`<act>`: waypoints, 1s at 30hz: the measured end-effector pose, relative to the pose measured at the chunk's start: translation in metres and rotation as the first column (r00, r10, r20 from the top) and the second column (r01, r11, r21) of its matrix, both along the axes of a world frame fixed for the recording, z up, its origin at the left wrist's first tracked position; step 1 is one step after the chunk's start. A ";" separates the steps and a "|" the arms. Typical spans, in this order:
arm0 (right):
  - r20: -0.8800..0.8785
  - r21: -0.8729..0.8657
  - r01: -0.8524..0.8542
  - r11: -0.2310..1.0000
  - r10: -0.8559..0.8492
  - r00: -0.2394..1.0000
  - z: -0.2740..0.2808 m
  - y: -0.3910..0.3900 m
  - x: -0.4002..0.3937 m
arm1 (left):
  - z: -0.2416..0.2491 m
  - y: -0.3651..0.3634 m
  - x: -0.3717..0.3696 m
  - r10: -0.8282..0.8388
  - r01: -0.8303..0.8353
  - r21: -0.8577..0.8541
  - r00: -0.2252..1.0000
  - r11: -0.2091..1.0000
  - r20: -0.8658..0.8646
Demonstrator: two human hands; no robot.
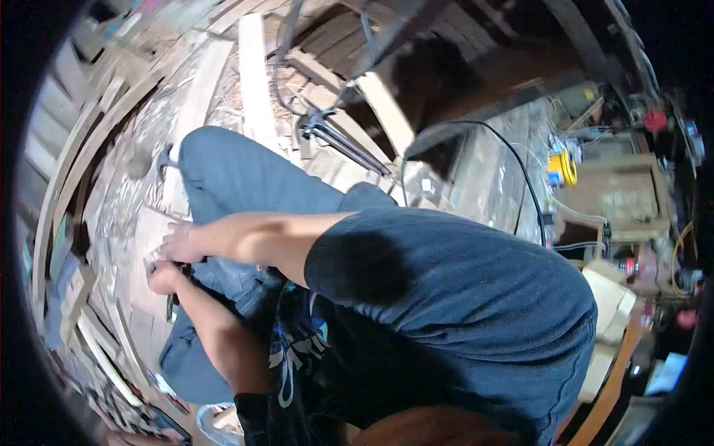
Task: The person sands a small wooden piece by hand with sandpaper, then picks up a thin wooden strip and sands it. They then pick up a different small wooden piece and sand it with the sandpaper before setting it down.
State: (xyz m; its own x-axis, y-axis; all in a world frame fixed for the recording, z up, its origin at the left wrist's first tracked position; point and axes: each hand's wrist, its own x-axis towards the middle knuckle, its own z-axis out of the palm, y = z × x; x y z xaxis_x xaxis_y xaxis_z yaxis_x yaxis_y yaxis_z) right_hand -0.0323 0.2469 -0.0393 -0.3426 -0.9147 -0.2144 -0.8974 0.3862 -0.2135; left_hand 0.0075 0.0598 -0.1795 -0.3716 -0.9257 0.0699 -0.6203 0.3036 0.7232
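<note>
Both my hands are close together at the left, over a pale flat wooden board (145,230) beside my bent legs. My right hand (181,241) lies on the board with its fingers stretched out. Right next to it, my left hand (164,279) is closed, its fingers curled around something too small and blurred to name. A dark object, partly hidden, shows by the left wrist.
Wood strips (255,82) and shavings cover the floor ahead of my knee. A dark metal clamp-like tool (342,141) lies there. A black cable (513,152) loops behind. A clear tub (219,424) stands below; a yellow reel (565,169) is at the right.
</note>
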 end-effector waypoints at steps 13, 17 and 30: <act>-0.003 0.137 -0.031 0.990 0.032 0.999 0.041 0.011 -0.010 | 0.096 0.044 0.005 -0.047 0.061 -0.032 0.939 0.998 0.340; -0.005 0.077 -0.028 0.997 0.029 1.000 0.060 0.041 -0.028 | 0.082 0.032 0.003 -0.089 0.167 -0.147 0.898 0.975 0.431; 0.421 -0.741 0.568 0.358 -0.412 0.808 0.053 0.317 -0.003 | 0.085 0.014 -0.004 -0.210 0.795 -0.254 0.426 0.551 0.880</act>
State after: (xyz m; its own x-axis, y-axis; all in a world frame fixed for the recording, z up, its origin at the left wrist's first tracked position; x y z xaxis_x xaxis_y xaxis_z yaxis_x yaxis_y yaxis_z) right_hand -0.0358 0.5634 0.0137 -0.8296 -0.3664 0.4214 -0.5391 0.3290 -0.7753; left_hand 0.0037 0.0734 -0.0942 -0.9244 -0.3761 -0.0642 -0.3355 0.8815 -0.3323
